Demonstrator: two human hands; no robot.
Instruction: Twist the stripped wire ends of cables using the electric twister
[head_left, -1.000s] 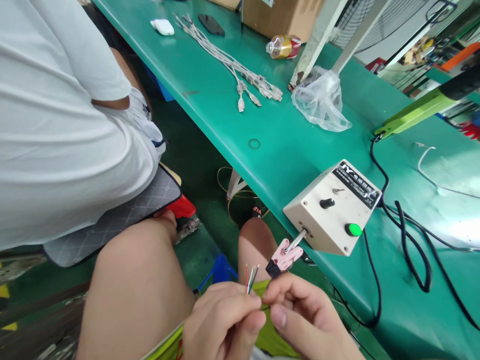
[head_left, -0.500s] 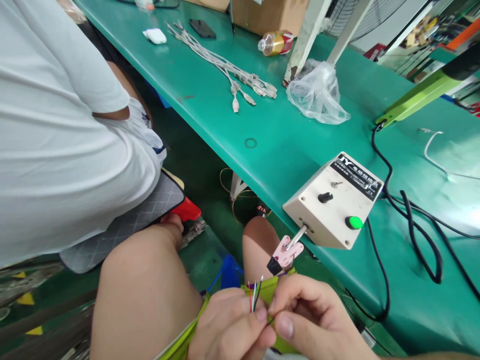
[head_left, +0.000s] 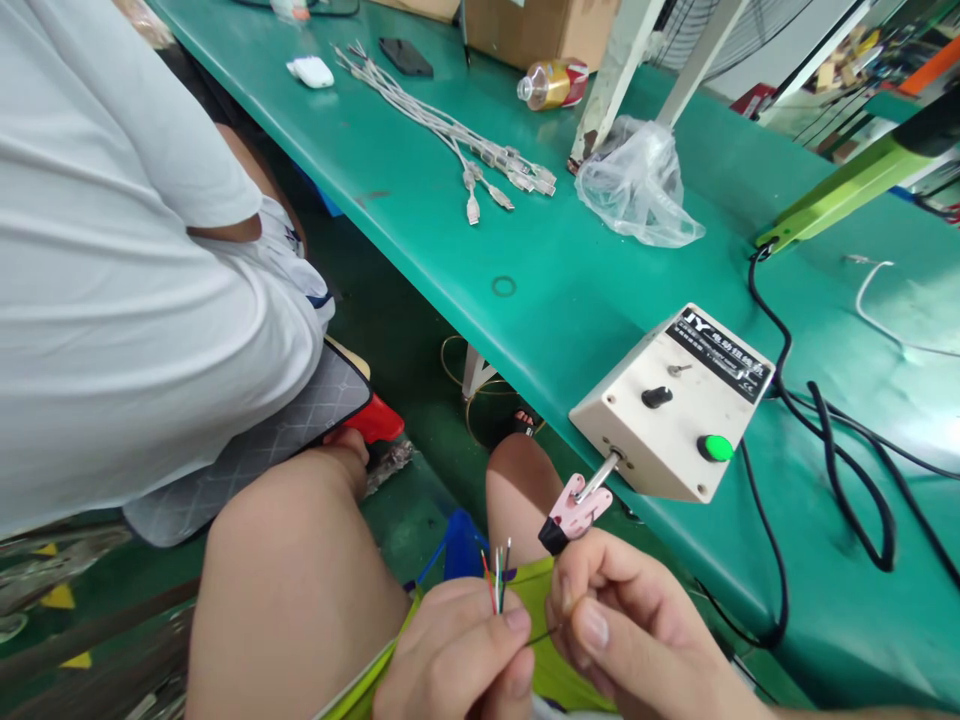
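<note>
- The coloured wires [head_left: 498,590] stand up from the near side of the scene, fanned slightly apart; their tips look bare, so that part seems done.
- The left hand [head_left: 457,645] has its fingers clenched around these wires.
- A dark strand [head_left: 543,636] runs sideways between the hands, apart from the upright wires; the fingers of the right hand [head_left: 630,625] appear to pinch its other end. Work on this strand looks unfinished.
- Just beyond the right hand, a pink clip [head_left: 577,508] sits on the shaft [head_left: 598,478] of a beige machine [head_left: 675,405]; no wire shows in its dark tip, so nothing seems loaded there.
- Farther left on the green tabletop [head_left: 570,290], white cables [head_left: 450,130] lie bundled, plugs toward the near right, apparently set aside.
- At the left sits a person in a white shirt [head_left: 127,260].
</note>
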